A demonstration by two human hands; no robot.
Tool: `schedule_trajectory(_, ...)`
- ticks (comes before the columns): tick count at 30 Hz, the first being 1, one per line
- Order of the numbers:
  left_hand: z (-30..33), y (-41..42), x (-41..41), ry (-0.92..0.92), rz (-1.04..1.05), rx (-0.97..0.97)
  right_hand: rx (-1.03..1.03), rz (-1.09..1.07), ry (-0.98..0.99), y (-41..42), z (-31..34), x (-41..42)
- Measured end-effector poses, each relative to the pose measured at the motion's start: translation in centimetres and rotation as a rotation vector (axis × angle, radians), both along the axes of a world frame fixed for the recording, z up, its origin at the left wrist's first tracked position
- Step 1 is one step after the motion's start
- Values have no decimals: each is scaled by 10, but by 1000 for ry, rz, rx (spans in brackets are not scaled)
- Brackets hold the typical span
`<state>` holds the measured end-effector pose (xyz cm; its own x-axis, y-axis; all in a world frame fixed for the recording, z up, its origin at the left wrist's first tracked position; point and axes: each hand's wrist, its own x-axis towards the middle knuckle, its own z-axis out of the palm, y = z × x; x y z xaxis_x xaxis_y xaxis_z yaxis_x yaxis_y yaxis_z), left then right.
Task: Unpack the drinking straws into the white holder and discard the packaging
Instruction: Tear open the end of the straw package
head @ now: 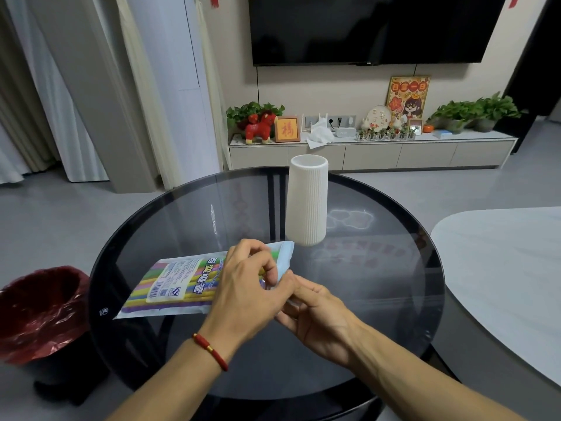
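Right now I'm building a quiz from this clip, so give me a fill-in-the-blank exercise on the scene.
1. Both hands, the left hand and the right hand, pinch one end of the ____ packet.
2. The white holder stands ____ on the glass table.
3. The bin beside the table has a ____ liner.

Missing words: straw; upright; red

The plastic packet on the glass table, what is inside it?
Coloured drinking straws, green, yellow, purple and pink, show through the packet, lying along its length. Their right ends are hidden under the left hand, which grips the packet's end together with the right hand.
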<state>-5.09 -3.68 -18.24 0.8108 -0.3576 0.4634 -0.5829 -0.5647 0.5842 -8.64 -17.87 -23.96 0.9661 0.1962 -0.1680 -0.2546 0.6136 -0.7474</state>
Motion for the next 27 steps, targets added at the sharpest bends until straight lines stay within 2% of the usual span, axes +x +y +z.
schedule_trajectory(14, 2, -1, 4, 85, 21, -39, 12, -34, -47, 5, 8, -5)
schedule_trajectory(23, 22, 2, 12, 24, -45, 133, -84, -97, -137, 3, 16, -2)
schedule_trajectory(27, 28, 1, 12, 36, -26, 158, -23, -150, -107, 1, 15, 0)
